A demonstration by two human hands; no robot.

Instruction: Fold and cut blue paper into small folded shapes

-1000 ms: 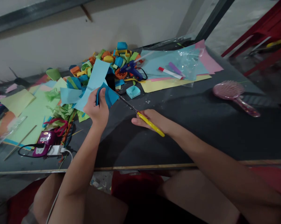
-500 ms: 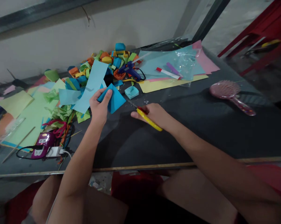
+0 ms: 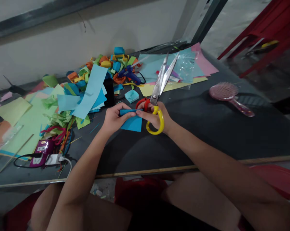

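Observation:
My left hand [image 3: 114, 119] pinches a folded blue paper piece [image 3: 132, 122] just above the dark table [image 3: 207, 134]. My right hand [image 3: 156, 117] grips a pair of scissors [image 3: 159, 88] by its yellow and red handles, and its fingertips also touch the blue paper. The scissor blades point up and away, slightly apart. Both hands meet over the middle of the table.
A heap of coloured paper scraps [image 3: 96, 73] lies behind the hands, with a blue glue gun [image 3: 129, 73], coloured sheets [image 3: 183, 69] and a pink hairbrush [image 3: 228, 94] to the right. A purple device [image 3: 41, 150] with cables sits at the left. Red chairs [image 3: 262, 35] stand beyond.
My left hand brought the cut blue piece down and toward me. My right hand swung the scissors from lying low to blades pointing up, and came to touch the paper.

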